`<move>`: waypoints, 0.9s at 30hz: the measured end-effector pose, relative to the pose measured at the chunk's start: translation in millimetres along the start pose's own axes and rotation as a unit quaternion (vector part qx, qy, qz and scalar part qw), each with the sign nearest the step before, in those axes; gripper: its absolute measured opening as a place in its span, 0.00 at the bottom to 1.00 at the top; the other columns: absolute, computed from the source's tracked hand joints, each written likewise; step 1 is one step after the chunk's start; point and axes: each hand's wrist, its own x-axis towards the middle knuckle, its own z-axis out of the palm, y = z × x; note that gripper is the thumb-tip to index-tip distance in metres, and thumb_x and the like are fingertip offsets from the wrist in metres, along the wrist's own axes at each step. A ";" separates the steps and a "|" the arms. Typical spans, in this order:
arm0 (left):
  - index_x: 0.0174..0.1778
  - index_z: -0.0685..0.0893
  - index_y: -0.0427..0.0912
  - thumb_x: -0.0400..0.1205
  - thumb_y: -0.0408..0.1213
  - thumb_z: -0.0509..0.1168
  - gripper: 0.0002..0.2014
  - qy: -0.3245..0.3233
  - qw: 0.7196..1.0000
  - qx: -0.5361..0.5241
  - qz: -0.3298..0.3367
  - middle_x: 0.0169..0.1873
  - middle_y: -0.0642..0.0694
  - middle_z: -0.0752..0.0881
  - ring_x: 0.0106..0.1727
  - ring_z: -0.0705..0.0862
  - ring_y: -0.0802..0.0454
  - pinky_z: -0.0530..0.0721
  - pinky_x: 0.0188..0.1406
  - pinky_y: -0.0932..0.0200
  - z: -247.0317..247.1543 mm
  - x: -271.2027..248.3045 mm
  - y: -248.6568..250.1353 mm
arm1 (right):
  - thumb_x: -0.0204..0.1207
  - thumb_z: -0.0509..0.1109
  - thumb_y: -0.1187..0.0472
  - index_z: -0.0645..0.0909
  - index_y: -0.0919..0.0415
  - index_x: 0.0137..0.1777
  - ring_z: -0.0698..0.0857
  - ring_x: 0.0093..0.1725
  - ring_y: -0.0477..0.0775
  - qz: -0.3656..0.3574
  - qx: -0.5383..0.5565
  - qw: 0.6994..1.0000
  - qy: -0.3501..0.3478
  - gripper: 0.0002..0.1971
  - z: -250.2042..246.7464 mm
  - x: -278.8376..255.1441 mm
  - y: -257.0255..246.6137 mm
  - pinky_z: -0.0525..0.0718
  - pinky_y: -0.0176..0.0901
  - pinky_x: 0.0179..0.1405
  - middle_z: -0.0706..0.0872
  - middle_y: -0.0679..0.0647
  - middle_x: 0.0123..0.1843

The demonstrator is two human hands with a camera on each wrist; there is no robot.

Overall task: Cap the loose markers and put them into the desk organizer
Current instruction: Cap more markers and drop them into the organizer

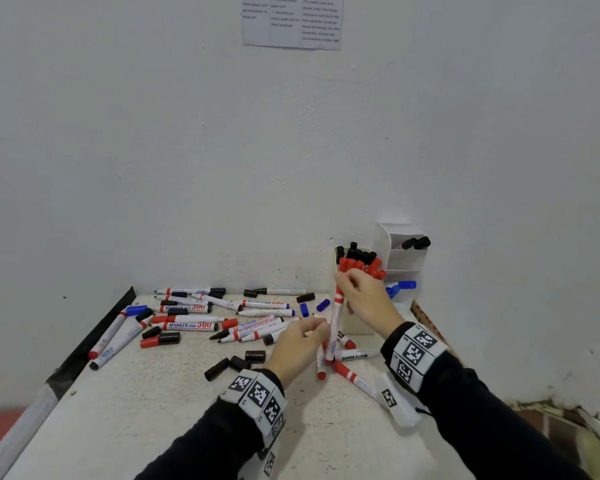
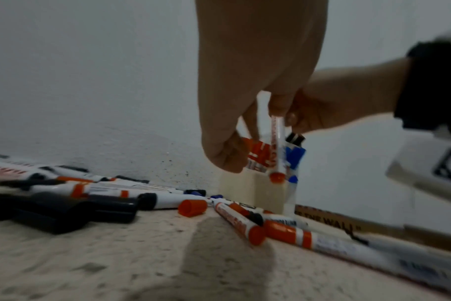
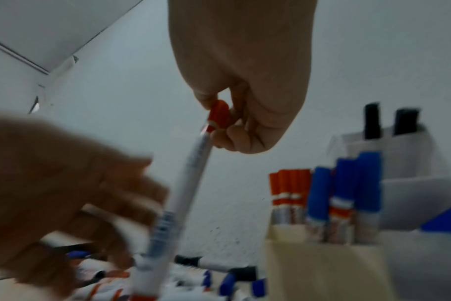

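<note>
The right wrist view alone shows the right hand (image 3: 245, 114) pinching the red cap end of a red whiteboard marker (image 3: 185, 193), which hangs near upright. In the head view the left hand (image 1: 300, 344) grips its lower barrel, in front of the desk organizer (image 1: 361, 320). The left wrist view is blurred, fingers overlapping. Loose markers (image 1: 187, 318) and black caps (image 1: 255, 356) lie on the tabletop (image 1: 153, 410).
</note>
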 end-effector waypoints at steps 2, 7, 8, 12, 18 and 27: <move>0.68 0.76 0.44 0.86 0.42 0.57 0.16 -0.004 0.998 0.053 -0.031 0.60 0.50 0.79 0.56 0.78 0.57 0.77 0.55 0.63 13.5 7.0 -3.9 | 0.83 0.60 0.53 0.75 0.57 0.38 0.77 0.27 0.47 0.004 0.015 0.998 0.054 0.13 -19.5 2.2 2.8 0.76 0.31 0.25 0.79 0.54 0.32; 0.69 0.75 0.48 0.85 0.40 0.58 0.16 -0.163 0.966 0.175 -0.094 0.66 0.46 0.78 0.38 0.78 0.60 0.78 0.32 0.70 50.0 9.5 -6.1 | 0.83 0.61 0.56 0.75 0.58 0.45 0.81 0.21 0.38 -0.001 0.025 0.990 0.139 0.07 -55.4 7.1 14.5 0.83 0.33 0.24 0.83 0.54 0.33; 0.71 0.74 0.49 0.85 0.40 0.57 0.17 -0.193 0.954 0.212 -0.093 0.69 0.46 0.76 0.47 0.81 0.57 0.82 0.43 0.66 56.1 8.8 -5.1 | 0.83 0.61 0.57 0.75 0.59 0.47 0.81 0.22 0.38 -0.007 0.025 0.988 0.150 0.06 -59.6 8.2 16.9 0.85 0.33 0.27 0.84 0.54 0.34; 0.73 0.73 0.50 0.84 0.39 0.56 0.20 -0.214 0.921 0.317 -0.075 0.75 0.49 0.70 0.75 0.69 0.50 0.67 0.76 0.51 72.5 9.5 -8.5 | 0.82 0.61 0.58 0.75 0.59 0.50 0.84 0.27 0.43 -0.016 0.022 0.984 0.177 0.05 -67.9 10.7 22.7 0.87 0.36 0.33 0.85 0.55 0.37; 0.65 0.79 0.46 0.84 0.40 0.58 0.14 -0.161 0.931 0.319 -0.077 0.65 0.47 0.79 0.64 0.78 0.51 0.76 0.67 0.58 65.0 15.7 -18.0 | 0.83 0.61 0.57 0.76 0.59 0.54 0.85 0.31 0.48 -0.024 0.023 0.984 0.175 0.07 -62.9 16.2 26.0 0.88 0.38 0.36 0.86 0.55 0.40; 0.69 0.71 0.42 0.81 0.38 0.63 0.20 -0.005 0.938 0.316 -0.145 0.67 0.43 0.72 0.63 0.78 0.49 0.79 0.65 0.53 32.5 30.9 -32.0 | 0.83 0.61 0.57 0.76 0.59 0.56 0.85 0.33 0.46 -0.054 0.039 0.978 0.196 0.08 -55.8 29.0 13.5 0.87 0.38 0.37 0.85 0.52 0.41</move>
